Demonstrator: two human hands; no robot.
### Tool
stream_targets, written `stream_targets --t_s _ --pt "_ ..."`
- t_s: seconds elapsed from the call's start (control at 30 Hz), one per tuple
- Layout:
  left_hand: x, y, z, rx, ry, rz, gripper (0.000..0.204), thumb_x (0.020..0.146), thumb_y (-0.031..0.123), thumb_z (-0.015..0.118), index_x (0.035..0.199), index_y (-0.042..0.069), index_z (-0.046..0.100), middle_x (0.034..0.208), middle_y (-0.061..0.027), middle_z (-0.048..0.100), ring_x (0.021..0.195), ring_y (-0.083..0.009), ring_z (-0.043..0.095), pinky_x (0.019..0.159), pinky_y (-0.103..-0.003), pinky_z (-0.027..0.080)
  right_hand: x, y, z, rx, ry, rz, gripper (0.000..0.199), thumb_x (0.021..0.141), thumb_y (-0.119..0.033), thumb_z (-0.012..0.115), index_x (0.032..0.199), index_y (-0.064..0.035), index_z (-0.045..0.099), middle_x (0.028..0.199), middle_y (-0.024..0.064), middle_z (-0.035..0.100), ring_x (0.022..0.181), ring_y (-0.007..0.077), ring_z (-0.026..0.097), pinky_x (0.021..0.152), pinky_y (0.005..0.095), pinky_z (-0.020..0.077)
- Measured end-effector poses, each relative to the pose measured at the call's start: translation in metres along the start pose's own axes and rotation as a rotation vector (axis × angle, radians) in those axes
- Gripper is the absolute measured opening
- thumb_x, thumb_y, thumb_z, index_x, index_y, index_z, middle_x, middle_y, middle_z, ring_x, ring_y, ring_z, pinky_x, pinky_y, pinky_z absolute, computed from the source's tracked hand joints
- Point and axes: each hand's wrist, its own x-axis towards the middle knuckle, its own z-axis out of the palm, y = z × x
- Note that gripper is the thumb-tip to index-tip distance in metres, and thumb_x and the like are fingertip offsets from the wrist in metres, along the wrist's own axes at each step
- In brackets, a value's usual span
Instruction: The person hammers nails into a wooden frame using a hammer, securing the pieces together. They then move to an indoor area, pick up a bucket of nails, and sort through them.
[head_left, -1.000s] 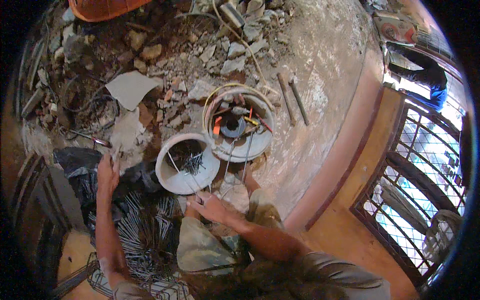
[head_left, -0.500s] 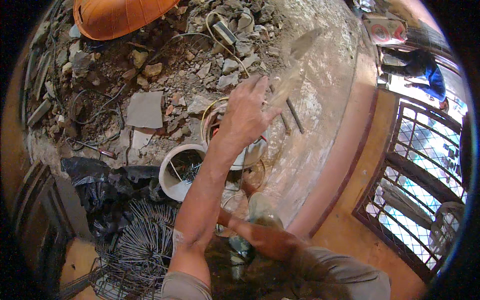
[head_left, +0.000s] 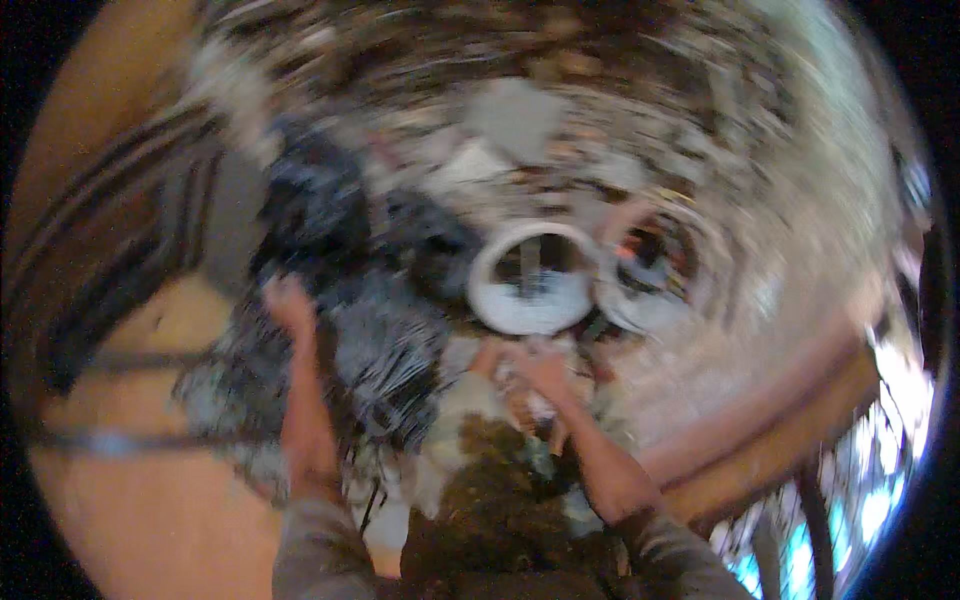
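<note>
My left hand [head_left: 287,300] reaches out over the left side, beside a crumpled black plastic sheet [head_left: 315,195]. Below and to the right of it lies a bundle of thin dark metal rods [head_left: 392,345]. Motion smears its fingers, so I cannot make out whether they hold anything. Low in the middle, in front of a round white bucket [head_left: 545,312], is my right hand [head_left: 540,370]. It is near my feet, and blur hides its fingers too. Thin pieces seem to lie inside the bucket. A second pale bucket [head_left: 650,318] with orange-red items inside stands to its right.
Rubble [head_left: 590,65] spreads across the far side, with a flat grey slab [head_left: 515,118] on it. A dark framed panel [head_left: 150,240] leans at the left. Orange floor [head_left: 165,510] shows at lower left; a metal grille [head_left: 820,530] stands at lower right.
The view has swung left and blurred. My left hand has drawn back from above the buckets to the black plastic and rods. My right hand now shows in front of the white bucket.
</note>
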Motion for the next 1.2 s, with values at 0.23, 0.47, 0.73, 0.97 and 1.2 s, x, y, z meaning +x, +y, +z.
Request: stream_targets --t_s 0.23,0.47,0.73,0.97,1.2 --pt "0.109 -0.127 0.039 0.273 -0.149 0.274 0.022 0.081 0.012 0.058 0.098 0.002 0.066 0.098 -0.0221 0.066 0.093 -0.0407 0.062 0.080 -0.043 0.049 0.011 0.016 0.008 -0.031 -0.037 -0.121 0.033 0.086 -0.037 0.064 0.088 -0.0033 0.065 0.086 0.0175 0.066 0.078 0.0321 0.061 0.071 0.0431 0.0464" --pt "0.135 -0.143 0.134 0.477 -0.385 0.908 0.024 0.081 0.018 0.058 0.099 0.006 0.068 0.102 -0.0193 0.067 0.093 -0.0378 0.064 0.089 -0.045 0.048 0.013 -0.008 -0.001 -0.169 -0.072 -0.084 0.037 0.085 -0.036 0.066 0.088 0.0008 0.063 0.087 0.0195 0.063 0.084 0.0328 0.060 0.078 0.0423 0.0464" --pt "0.151 -0.122 0.207 0.582 -0.541 0.617 0.025 0.082 0.019 0.058 0.100 0.005 0.067 0.103 -0.0196 0.067 0.094 -0.0382 0.063 0.089 -0.045 0.048 0.010 0.009 0.020 -0.070 0.057 -0.159 0.043 0.088 -0.043 0.062 0.089 -0.0007 0.061 0.078 0.0187 0.062 0.069 0.0346 0.059 0.066 0.0453 0.0468" --pt "0.144 -0.138 0.204 0.552 -0.535 0.599 0.026 0.082 0.019 0.058 0.101 0.004 0.067 0.104 -0.0198 0.067 0.095 -0.0386 0.063 0.089 -0.046 0.047 0.009 -0.005 0.020 -0.035 0.031 -0.106 0.040 0.089 -0.038 0.062 0.080 -0.0004 0.056 0.074 0.0191 0.058 0.068 0.0353 0.057 0.064 0.0452 0.0447" --pt "0.142 -0.142 0.203 0.536 -0.537 0.595 0.026 0.083 0.020 0.058 0.102 0.004 0.066 0.105 -0.0201 0.066 0.095 -0.0389 0.063 0.089 -0.046 0.047 0.012 -0.010 0.017 -0.055 -0.035 -0.101 0.037 0.091 -0.036 0.058 0.081 -0.0007 0.056 0.075 0.0196 0.058 0.071 0.0358 0.057 0.067 0.0445 0.0441"
